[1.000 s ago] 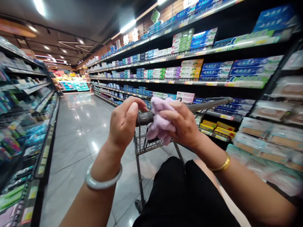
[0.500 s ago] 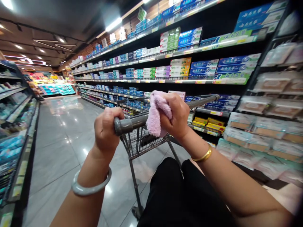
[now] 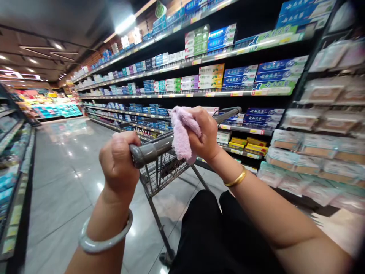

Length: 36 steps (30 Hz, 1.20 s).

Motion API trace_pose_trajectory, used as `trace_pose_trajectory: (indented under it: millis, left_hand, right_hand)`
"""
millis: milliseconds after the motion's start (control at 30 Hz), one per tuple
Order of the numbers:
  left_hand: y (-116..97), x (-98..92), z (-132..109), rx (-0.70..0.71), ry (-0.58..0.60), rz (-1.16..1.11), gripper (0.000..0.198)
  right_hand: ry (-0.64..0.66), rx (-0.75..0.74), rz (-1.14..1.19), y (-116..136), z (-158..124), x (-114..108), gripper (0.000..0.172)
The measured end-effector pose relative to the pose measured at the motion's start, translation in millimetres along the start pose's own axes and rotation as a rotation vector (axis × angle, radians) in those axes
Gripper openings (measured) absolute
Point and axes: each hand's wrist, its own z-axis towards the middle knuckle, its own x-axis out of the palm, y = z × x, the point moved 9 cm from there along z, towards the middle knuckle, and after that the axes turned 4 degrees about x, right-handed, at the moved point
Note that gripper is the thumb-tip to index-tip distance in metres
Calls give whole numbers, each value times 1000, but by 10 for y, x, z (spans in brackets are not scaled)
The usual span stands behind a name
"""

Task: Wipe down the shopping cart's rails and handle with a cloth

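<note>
A grey shopping cart (image 3: 159,176) stands in front of me, its handle (image 3: 159,146) slanting up to the right. My left hand (image 3: 119,161) is closed at the handle's left end; its fingertips are hidden behind the bar. Farther along, my right hand (image 3: 203,131) is closed around a pale purple fluffy cloth (image 3: 182,139). The cloth drapes over the handle, and its tail hangs below my fingers. Part of the handle under cloth and hand is hidden.
Shelves of boxed toothpaste (image 3: 241,76) run along the right side. Hanging packs (image 3: 313,142) are close on the right. Another shelf (image 3: 14,190) borders the left. The shiny tiled floor (image 3: 62,182) leads to a bright display (image 3: 57,110) at the far end.
The cart, both hands and the cloth sit slightly further left in view. The shelves have shifted left too. Both hands keep their hold.
</note>
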Motion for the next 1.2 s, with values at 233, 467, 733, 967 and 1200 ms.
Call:
trace_pose_trajectory:
  millis: [233,467,733,967,1200]
  left_hand:
    - [170,159,-14,-79,-11,8,49]
    - [223,454,54,25,137,221,46]
    - [199,926,102,115,94,283,43]
    - [198,1193,143,109,101,329,45]
    - [232,1515,159,74,198,377,38]
  right_hand:
    - [20,112,123,-234,35,160,30]
    - [227,28,365,206,106,411,37]
    - [328,312,417,-369,192,437,22]
    - [310,418,521,-662,199,446,18]
    - [67,397,423,-718,-14,142,18]
